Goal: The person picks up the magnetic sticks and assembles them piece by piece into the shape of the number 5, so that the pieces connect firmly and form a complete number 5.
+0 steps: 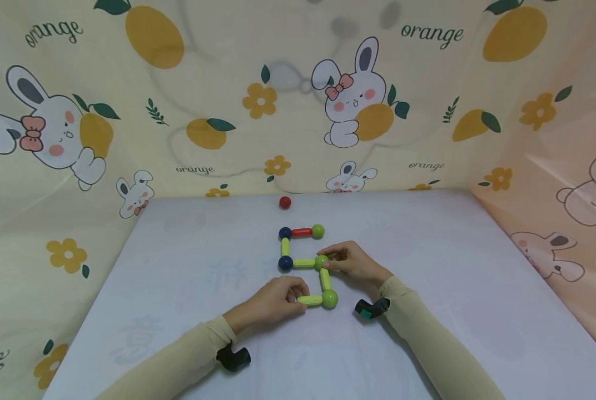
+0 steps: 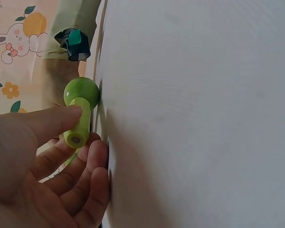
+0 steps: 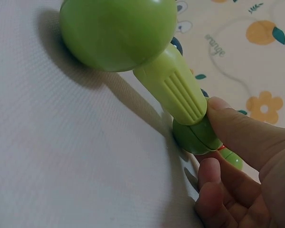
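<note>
A zigzag chain of balls and rods lies on the white table. My left hand [image 1: 273, 300] pinches the lowest yellow-green rod [image 1: 310, 300] near its free end; the left wrist view shows a grey dot on that end. The rod's other end meets a green ball [image 1: 330, 299]. With thumb and fingers, my right hand [image 1: 353, 262] holds another green ball [image 1: 321, 262] higher up. Between these two balls runs a ribbed yellow-green rod [image 3: 175, 85]. Further along are a dark blue ball [image 1: 285, 263], a second dark blue ball [image 1: 285, 233], a red rod [image 1: 302, 232] and a green end ball [image 1: 318, 231].
A loose red ball [image 1: 285, 203] sits apart from the chain at the table's back edge. Behind and beside the white table [image 1: 188, 250] hangs a cream cloth [image 1: 278, 50] printed with rabbits, oranges and flowers. Each sleeve carries a black wrist camera [image 1: 234, 358].
</note>
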`<act>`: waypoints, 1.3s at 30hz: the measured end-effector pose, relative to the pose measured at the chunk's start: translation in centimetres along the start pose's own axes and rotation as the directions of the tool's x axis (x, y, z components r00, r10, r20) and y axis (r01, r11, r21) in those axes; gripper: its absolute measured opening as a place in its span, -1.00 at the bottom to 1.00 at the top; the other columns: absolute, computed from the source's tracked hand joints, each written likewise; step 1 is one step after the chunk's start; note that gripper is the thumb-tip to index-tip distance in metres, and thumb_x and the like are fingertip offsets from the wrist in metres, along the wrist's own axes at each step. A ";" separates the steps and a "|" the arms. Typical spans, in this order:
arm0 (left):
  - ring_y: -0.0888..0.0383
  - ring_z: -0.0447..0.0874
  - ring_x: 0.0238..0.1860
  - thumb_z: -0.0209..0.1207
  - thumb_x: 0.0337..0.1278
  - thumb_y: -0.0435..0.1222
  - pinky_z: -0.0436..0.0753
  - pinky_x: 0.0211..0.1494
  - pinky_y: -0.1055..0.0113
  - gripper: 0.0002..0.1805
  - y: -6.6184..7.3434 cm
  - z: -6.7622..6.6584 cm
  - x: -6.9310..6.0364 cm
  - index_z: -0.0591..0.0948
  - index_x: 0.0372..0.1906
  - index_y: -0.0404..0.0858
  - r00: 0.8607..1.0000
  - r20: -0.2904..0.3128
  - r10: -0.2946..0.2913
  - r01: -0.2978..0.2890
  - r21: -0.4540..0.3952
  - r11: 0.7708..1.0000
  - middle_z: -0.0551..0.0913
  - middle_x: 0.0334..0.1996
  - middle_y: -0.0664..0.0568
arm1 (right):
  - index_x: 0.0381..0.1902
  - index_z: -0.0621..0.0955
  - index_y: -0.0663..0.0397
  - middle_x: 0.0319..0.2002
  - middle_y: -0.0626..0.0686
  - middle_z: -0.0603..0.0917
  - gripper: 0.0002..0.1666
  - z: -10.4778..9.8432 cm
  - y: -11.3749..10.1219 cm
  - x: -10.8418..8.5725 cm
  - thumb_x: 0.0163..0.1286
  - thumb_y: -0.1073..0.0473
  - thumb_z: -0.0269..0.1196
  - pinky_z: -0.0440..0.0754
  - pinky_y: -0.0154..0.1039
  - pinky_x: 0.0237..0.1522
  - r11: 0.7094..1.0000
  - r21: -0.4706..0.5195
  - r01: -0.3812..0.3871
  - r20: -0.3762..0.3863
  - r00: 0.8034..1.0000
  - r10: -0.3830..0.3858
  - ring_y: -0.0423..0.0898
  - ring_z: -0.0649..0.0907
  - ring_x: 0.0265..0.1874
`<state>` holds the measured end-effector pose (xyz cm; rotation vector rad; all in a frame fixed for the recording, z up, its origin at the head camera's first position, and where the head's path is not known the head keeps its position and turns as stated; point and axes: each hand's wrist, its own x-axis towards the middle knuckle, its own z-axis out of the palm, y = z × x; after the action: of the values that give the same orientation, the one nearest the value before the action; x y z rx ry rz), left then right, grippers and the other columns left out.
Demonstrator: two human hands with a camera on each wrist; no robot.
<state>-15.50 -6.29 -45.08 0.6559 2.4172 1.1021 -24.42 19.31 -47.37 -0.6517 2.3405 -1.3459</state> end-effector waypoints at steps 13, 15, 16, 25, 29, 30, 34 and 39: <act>0.24 0.57 -0.26 0.34 0.22 -0.30 0.57 -0.15 0.40 -0.79 -0.2 0.0 0.1 0.67 -0.06 -0.16 1.000 0.004 0.004 -0.004 -0.025 1.000 0.69 -0.19 0.09 | 0.36 0.50 0.17 0.09 0.18 0.66 -0.34 0.3 -0.8 -1.1 0.35 0.12 0.38 0.54 -0.28 -0.20 0.999 -0.047 0.001 0.026 1.000 0.000 -0.09 0.59 -0.24; 0.24 0.57 -0.26 0.35 0.21 -0.31 0.57 -0.16 0.40 -0.79 -0.3 -0.1 0.1 0.67 -0.06 -0.18 1.000 0.002 0.008 -0.008 -0.031 0.999 0.68 -0.20 0.08 | 0.40 0.45 0.12 0.14 0.20 0.61 -0.28 0.2 -0.9 -1.6 0.33 0.13 0.40 0.53 -0.24 -0.12 0.999 -0.040 0.015 0.050 0.999 -0.013 -0.06 0.61 -0.16; 0.24 0.57 -0.27 0.35 0.21 -0.32 0.57 -0.17 0.40 -0.79 -0.3 -0.1 0.0 0.67 -0.06 -0.18 1.000 0.001 0.009 -0.009 -0.034 0.999 0.68 -0.20 0.08 | 0.42 0.43 0.09 0.20 0.20 0.57 -0.26 0.2 -1.0 -1.9 0.32 0.13 0.41 0.53 -0.20 -0.06 0.999 -0.032 0.020 0.066 0.998 -0.018 -0.04 0.61 -0.11; 0.26 0.58 -0.26 0.34 0.22 -0.31 0.58 -0.15 0.41 -0.78 -0.7 0.0 0.2 0.66 -0.05 -0.18 1.000 0.005 0.020 -0.020 -0.032 0.999 0.69 -0.19 0.08 | 0.44 0.43 -0.24 0.64 0.12 -0.10 -0.13 0.6 -1.2 -4.1 0.18 -0.04 0.51 -0.07 0.52 0.45 0.999 -0.051 -0.006 0.229 0.973 0.017 0.26 0.10 0.57; 0.26 0.58 -0.26 0.34 0.22 -0.31 0.58 -0.16 0.41 -0.78 -0.7 0.1 0.3 0.66 -0.05 -0.18 1.000 0.013 0.013 -0.012 -0.033 0.999 0.68 -0.19 0.08 | 0.41 0.46 -0.26 0.64 0.10 -0.17 -0.15 0.6 -1.2 -4.4 0.16 -0.04 0.52 -0.17 0.56 0.43 0.998 -0.060 0.016 0.258 0.966 0.000 0.28 -0.12 0.62; 0.26 0.59 -0.26 0.34 0.22 -0.31 0.58 -0.16 0.41 -0.78 -0.7 0.0 0.3 0.67 -0.04 -0.18 1.000 0.013 0.010 -0.010 -0.034 0.999 0.69 -0.19 0.08 | 0.38 0.48 -0.26 0.64 0.10 -0.17 -0.18 0.7 -1.1 -4.4 0.17 -0.04 0.52 -0.18 0.57 0.43 0.998 -0.061 0.020 0.259 0.966 -0.003 0.29 -0.13 0.62; 0.26 0.59 -0.26 0.34 0.22 -0.31 0.59 -0.15 0.41 -0.78 -0.6 0.0 0.3 0.67 -0.05 -0.17 1.000 0.013 0.002 -0.002 -0.031 1.000 0.69 -0.18 0.08 | 0.25 0.57 -0.30 0.64 0.10 -0.16 -0.33 0.8 -1.0 -4.5 0.17 -0.02 0.52 -0.24 0.58 0.42 0.998 -0.055 0.021 0.258 0.966 -0.006 0.29 -0.14 0.61; 0.26 0.59 -0.26 0.34 0.21 -0.33 0.59 -0.16 0.41 -0.79 -0.6 0.0 0.3 0.67 -0.05 -0.17 1.000 0.013 -0.006 0.007 -0.035 0.999 0.69 -0.20 0.09 | 0.15 0.62 -0.28 0.64 0.12 -0.15 -0.45 0.9 -0.8 -4.3 0.19 -0.01 0.50 -0.23 0.57 0.42 0.999 -0.041 0.035 0.257 0.966 -0.024 0.30 -0.13 0.61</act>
<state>-15.94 -6.47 -45.61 0.6419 2.3820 1.1311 -20.26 20.71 -46.80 -0.8248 2.1657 -1.1476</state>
